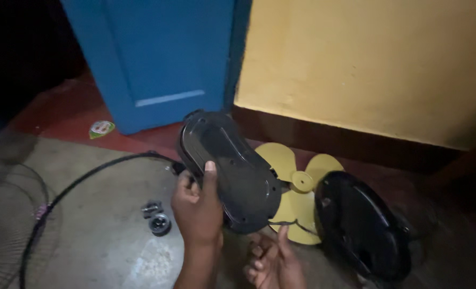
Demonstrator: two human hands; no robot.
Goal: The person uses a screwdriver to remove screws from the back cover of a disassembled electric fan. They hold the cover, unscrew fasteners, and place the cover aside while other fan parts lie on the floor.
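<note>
Right hand (273, 262) open below black cover (232, 171); green-white label (101, 128) by blue door (158, 59).

The floor (72, 115) is reddish-brown along the upper left of the frame and below the wall at right. A grey mat (104, 235) covers it across the lower left. On the mat lie a wire fan guard (5, 225) at the left edge, a black ring (77, 182) curving through the centre left, and two small metal fittings (156, 218) near the lower centre. A yellow fan blade (297, 195) and a black oval cover (361, 227) lie right of centre. A small green-and-white wrapper (101, 128) lies on the bare floor at upper left.
</note>
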